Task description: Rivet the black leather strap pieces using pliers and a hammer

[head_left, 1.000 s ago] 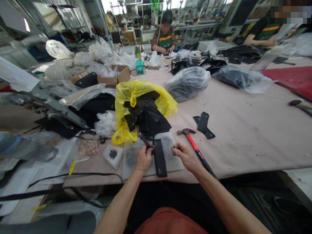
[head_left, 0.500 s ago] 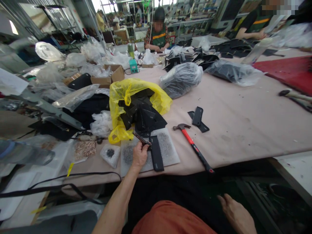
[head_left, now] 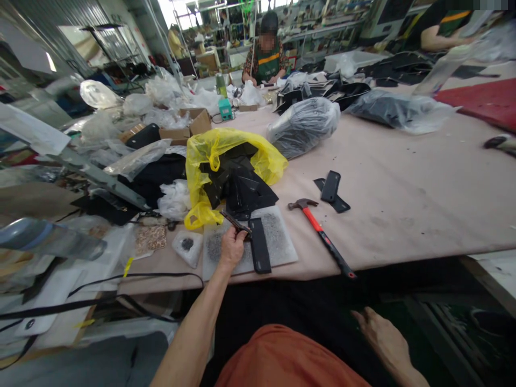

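Observation:
My left hand (head_left: 233, 248) is closed around a slim, dark metal hand tool (head_left: 230, 217), whose far end points up and left. It is over a pale cutting board (head_left: 285, 242) at the table's near edge. Just right of my fingers, a flat black strip-shaped piece (head_left: 261, 247) lies lengthwise on the board. My right hand (head_left: 382, 336) hangs below the table edge beside my lap, fingers loosely apart with nothing visible in them. A claw hammer (head_left: 318, 228) with a red and black handle rests right of the board. Beyond it, two black pieces (head_left: 331, 185) lie crossed.
A yellow plastic bag (head_left: 197, 156) full of black pieces stands behind the board. To its left are a small white block (head_left: 187, 248), a bag of copper-coloured bits (head_left: 150, 236) and a water bottle (head_left: 52, 239). Wrapped bundles (head_left: 304, 126) lie farther back. A co-worker (head_left: 268, 59) sits opposite.
The camera view has shifted slightly, so the table items appear a little to the right and higher. My left hand keeps its hold over the board; my right hand stays low, slightly moved left.

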The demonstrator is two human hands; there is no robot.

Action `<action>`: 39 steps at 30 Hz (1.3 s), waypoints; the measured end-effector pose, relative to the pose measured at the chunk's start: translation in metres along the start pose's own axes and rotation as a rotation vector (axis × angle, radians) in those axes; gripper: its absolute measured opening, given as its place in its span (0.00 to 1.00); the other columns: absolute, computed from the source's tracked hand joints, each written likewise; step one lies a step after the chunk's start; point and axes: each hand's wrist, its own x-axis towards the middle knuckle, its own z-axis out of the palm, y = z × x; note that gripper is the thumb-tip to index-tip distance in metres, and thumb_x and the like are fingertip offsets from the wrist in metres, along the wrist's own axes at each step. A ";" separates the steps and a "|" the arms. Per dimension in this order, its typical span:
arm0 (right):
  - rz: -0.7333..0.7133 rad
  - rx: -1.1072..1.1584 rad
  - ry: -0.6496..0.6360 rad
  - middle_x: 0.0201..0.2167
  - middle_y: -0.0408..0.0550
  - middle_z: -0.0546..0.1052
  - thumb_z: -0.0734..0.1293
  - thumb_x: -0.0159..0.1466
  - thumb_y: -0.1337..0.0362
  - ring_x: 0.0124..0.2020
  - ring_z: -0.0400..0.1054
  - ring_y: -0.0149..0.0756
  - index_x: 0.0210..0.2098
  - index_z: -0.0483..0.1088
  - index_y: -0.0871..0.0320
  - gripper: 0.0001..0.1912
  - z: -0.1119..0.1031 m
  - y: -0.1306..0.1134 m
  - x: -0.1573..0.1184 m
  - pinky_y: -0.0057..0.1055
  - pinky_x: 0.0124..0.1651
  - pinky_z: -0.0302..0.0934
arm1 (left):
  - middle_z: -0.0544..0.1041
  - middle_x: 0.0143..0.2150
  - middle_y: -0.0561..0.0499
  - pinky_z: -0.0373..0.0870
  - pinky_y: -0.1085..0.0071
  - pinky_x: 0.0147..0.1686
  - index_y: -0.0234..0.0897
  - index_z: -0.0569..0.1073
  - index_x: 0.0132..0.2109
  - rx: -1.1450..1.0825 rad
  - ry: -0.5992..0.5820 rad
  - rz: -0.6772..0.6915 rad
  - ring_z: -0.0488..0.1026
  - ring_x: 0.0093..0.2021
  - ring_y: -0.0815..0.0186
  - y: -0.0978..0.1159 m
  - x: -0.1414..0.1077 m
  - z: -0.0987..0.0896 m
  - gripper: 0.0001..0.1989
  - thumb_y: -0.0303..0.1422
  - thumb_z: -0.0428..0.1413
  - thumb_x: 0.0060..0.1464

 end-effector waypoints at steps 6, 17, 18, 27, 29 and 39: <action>0.058 0.125 0.031 0.39 0.58 0.80 0.56 0.61 0.65 0.36 0.76 0.45 0.40 0.71 0.56 0.13 0.007 0.030 -0.004 0.36 0.36 0.64 | 0.81 0.38 0.47 0.74 0.64 0.43 0.37 0.75 0.41 -0.007 0.001 -0.010 0.78 0.39 0.61 -0.004 0.001 0.001 0.08 0.33 0.54 0.57; 0.113 -0.048 0.076 0.42 0.60 0.78 0.62 0.57 0.61 0.46 0.73 0.56 0.31 0.76 0.55 0.11 0.002 0.044 -0.005 0.48 0.44 0.63 | 0.81 0.38 0.48 0.75 0.65 0.43 0.38 0.75 0.41 -0.017 -0.006 -0.017 0.78 0.39 0.61 -0.002 0.000 0.001 0.07 0.33 0.54 0.58; 0.104 -0.066 0.062 0.39 0.60 0.79 0.61 0.59 0.59 0.46 0.73 0.56 0.28 0.75 0.55 0.12 -0.002 0.037 -0.005 0.49 0.45 0.63 | 0.81 0.39 0.48 0.75 0.65 0.43 0.38 0.75 0.41 -0.022 -0.009 -0.015 0.78 0.39 0.61 0.000 0.000 0.000 0.07 0.33 0.54 0.58; -0.533 0.154 0.439 0.38 0.57 0.78 0.56 0.70 0.53 0.40 0.72 0.45 0.41 0.74 0.57 0.20 -0.059 -0.128 -0.025 0.41 0.48 0.61 | 0.81 0.38 0.48 0.74 0.64 0.43 0.37 0.76 0.42 -0.022 -0.015 0.002 0.79 0.40 0.60 0.003 0.000 0.000 0.08 0.32 0.54 0.58; -0.790 0.151 0.451 0.52 0.59 0.75 0.60 0.68 0.52 0.53 0.67 0.49 0.52 0.71 0.58 0.20 -0.070 -0.177 -0.027 0.48 0.60 0.54 | 0.81 0.39 0.48 0.74 0.64 0.44 0.38 0.76 0.42 -0.012 -0.007 0.010 0.79 0.40 0.60 0.002 0.000 0.000 0.08 0.32 0.54 0.58; -1.041 -0.083 0.307 0.71 0.60 0.52 0.62 0.65 0.46 0.72 0.40 0.55 0.69 0.52 0.64 0.41 -0.084 -0.264 0.014 0.63 0.68 0.27 | 0.81 0.39 0.47 0.76 0.64 0.44 0.36 0.76 0.41 -0.147 0.010 -0.005 0.79 0.40 0.60 -0.001 -0.002 0.000 0.08 0.34 0.55 0.57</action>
